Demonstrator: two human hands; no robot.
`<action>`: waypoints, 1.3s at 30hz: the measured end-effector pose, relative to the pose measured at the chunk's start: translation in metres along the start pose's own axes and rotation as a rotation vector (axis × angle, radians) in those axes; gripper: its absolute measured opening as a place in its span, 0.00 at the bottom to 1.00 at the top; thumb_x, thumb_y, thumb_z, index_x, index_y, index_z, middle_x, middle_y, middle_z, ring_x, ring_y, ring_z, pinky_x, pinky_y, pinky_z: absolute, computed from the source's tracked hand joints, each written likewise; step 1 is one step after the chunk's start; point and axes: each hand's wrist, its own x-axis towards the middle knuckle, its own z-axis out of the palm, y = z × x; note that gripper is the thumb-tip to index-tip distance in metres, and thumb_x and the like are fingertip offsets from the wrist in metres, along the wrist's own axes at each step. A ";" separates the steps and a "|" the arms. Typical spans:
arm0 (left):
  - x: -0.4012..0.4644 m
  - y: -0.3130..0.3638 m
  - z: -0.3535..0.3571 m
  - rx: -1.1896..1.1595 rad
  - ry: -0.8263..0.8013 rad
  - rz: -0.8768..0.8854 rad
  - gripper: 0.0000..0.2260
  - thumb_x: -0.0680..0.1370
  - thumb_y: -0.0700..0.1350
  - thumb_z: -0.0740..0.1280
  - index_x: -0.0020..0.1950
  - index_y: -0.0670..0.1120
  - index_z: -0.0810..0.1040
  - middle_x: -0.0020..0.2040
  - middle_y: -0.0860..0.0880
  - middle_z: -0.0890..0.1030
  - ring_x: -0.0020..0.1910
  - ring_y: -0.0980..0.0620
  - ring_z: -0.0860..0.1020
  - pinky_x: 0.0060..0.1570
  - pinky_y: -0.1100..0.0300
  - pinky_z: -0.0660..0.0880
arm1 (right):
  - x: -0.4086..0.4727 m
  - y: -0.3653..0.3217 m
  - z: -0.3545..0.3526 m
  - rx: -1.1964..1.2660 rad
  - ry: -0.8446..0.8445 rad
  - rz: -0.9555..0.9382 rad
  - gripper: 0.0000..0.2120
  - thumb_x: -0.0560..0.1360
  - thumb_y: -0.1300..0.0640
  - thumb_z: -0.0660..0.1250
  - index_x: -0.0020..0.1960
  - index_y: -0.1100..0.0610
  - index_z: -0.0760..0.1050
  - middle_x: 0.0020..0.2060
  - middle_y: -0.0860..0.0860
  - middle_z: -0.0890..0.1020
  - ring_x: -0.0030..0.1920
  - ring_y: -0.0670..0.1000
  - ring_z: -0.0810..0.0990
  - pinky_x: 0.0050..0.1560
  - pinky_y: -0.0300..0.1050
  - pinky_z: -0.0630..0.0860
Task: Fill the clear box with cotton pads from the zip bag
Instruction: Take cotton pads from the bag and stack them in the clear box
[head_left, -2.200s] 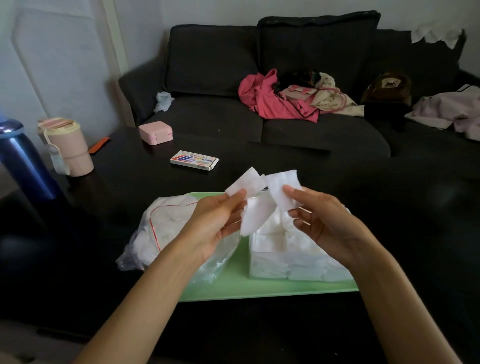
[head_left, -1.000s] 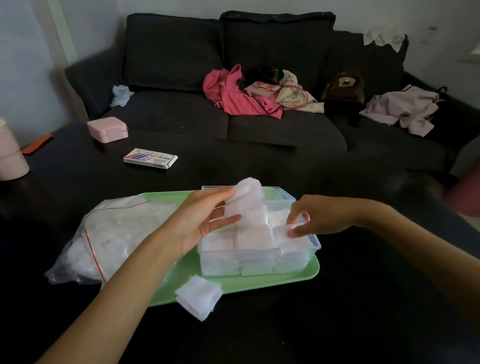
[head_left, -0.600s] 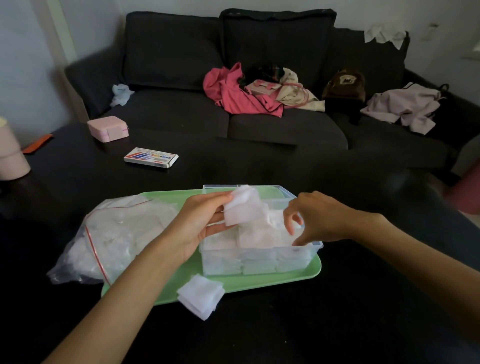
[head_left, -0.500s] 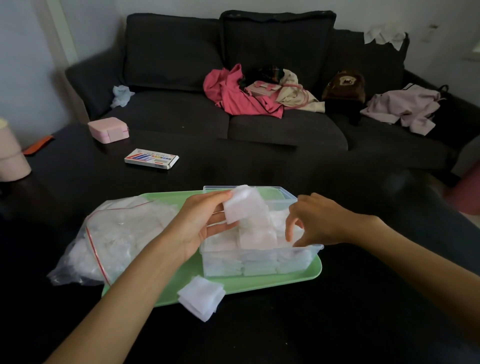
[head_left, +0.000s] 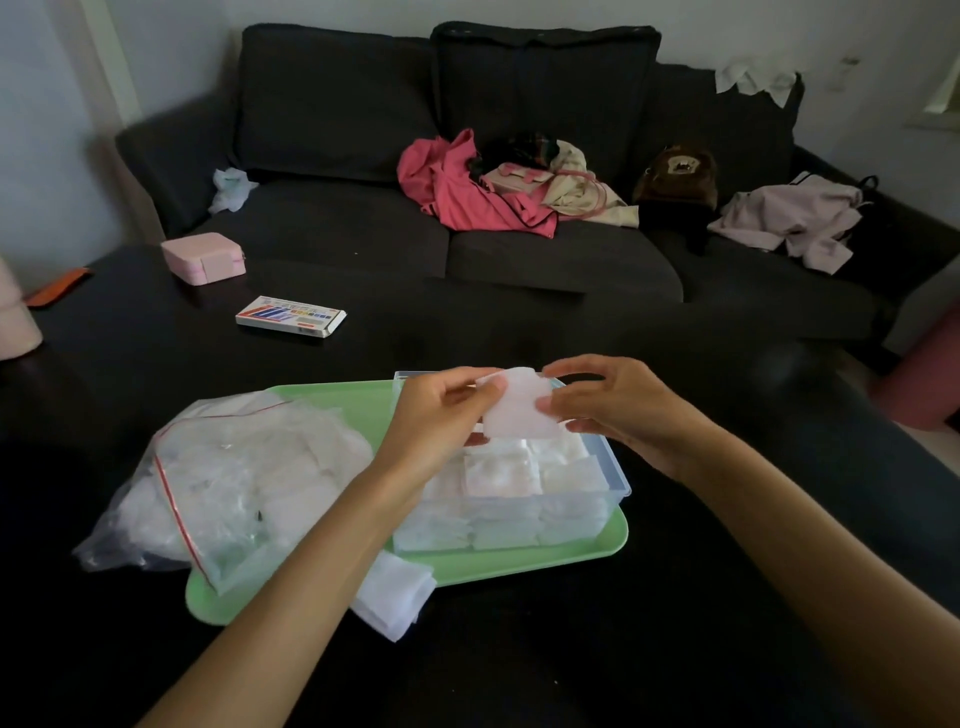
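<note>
Pinching one cotton pad (head_left: 517, 408) between them, left hand (head_left: 441, 415) and right hand (head_left: 618, 405) grip its opposite edges. Below both hands sits the clear box (head_left: 597, 512), stacked with pads.

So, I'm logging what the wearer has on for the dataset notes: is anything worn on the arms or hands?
Nothing shows. The left hand and right hand are bare, with no gloves, rings or watch visible, and both forearms are uncovered up to the frame edge, so no sleeves show.
</note>
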 end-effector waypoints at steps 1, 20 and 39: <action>0.001 -0.002 0.002 0.058 0.011 0.025 0.10 0.76 0.47 0.68 0.57 0.48 0.81 0.42 0.52 0.83 0.40 0.58 0.81 0.41 0.62 0.79 | -0.001 0.001 -0.005 -0.025 0.077 -0.018 0.14 0.68 0.60 0.75 0.49 0.49 0.76 0.38 0.46 0.83 0.36 0.40 0.83 0.31 0.32 0.75; -0.052 0.032 -0.072 1.257 -0.470 -0.250 0.05 0.70 0.45 0.73 0.44 0.53 0.85 0.33 0.56 0.82 0.25 0.59 0.72 0.25 0.70 0.66 | 0.005 0.023 0.019 -1.421 0.256 -0.314 0.12 0.72 0.50 0.70 0.55 0.42 0.78 0.49 0.48 0.69 0.54 0.51 0.69 0.56 0.44 0.66; -0.090 -0.037 -0.100 1.240 -0.412 0.095 0.21 0.72 0.52 0.71 0.63 0.57 0.73 0.59 0.54 0.77 0.58 0.53 0.75 0.56 0.55 0.73 | -0.057 0.035 0.118 -0.971 -0.253 -0.567 0.13 0.78 0.46 0.61 0.57 0.47 0.79 0.41 0.46 0.83 0.42 0.49 0.80 0.42 0.43 0.71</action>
